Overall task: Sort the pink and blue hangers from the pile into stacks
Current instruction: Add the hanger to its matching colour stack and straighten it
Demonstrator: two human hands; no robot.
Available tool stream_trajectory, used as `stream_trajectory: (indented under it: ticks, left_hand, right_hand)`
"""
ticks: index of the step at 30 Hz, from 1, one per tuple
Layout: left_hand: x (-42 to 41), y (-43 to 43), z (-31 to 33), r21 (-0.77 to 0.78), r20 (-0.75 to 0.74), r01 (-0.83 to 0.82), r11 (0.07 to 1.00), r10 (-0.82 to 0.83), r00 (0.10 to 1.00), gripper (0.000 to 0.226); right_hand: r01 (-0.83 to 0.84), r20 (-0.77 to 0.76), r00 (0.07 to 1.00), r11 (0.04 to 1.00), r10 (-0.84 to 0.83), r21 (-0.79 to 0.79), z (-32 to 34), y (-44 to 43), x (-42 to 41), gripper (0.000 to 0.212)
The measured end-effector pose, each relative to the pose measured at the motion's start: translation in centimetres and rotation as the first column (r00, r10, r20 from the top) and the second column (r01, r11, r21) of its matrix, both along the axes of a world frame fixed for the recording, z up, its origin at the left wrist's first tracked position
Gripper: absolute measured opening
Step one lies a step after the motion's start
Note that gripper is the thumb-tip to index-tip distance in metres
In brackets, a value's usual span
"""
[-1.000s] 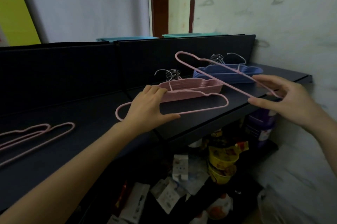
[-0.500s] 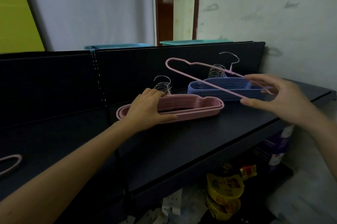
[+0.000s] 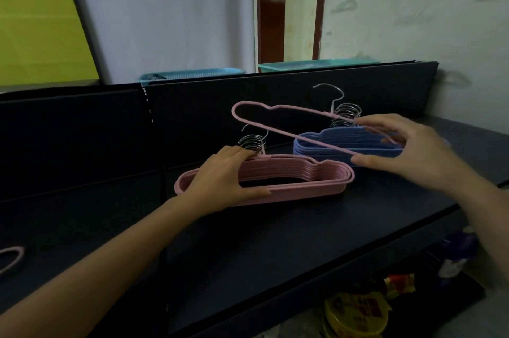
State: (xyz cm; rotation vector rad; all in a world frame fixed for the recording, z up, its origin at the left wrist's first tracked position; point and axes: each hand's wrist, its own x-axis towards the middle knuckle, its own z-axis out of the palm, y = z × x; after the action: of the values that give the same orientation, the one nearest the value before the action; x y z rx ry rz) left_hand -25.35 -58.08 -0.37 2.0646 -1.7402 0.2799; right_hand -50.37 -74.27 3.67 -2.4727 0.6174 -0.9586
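The right hand [image 3: 413, 156] held a single pink hanger [image 3: 278, 132] in the air, its grip pinched narrow on the hanger's right end, thumb below and fingers above. The hanger's long axis ran left to right and tilted, its free rounded end raised toward the left, over the gap between the two stacks. Its wire hook [image 3: 332, 96] stood up at the back, just in front of the black back panel [image 3: 275, 106].

The pink stack [image 3: 303, 183] lay below and to the left of that grip, near the counter's [image 3: 275, 241] middle, long axis also left to right, so the held hanger was already roughly parallel to it. The left hand [image 3: 220, 180] rested on the stack's left part, fingers laid flat over the top and thumb along the front edge, steadying rather than gripping. The blue stack [image 3: 344, 145] sat just behind the right hand, nearer to it than the pink one.

The likely move was a short carry leftward and down, levelling the raised end onto the pink stack.

The hangers looked thin, matte-coated, with notched shoulders; their silvery hooks [image 3: 253, 142] bunched together. One more pink hanger [image 3: 12, 256] showed at the far left edge.
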Motion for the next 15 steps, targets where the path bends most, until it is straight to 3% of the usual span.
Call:
stream_trajectory:
  ticks: [15]
  left_hand:
    - [-0.3,0.4,0.3,0.008,-0.113,0.009,1.0,-0.008,0.994,0.091]
  right_hand:
    - [-0.134,-0.033,0.99,0.991,0.134,-0.014,1.1,-2.6,1.5,0.064]
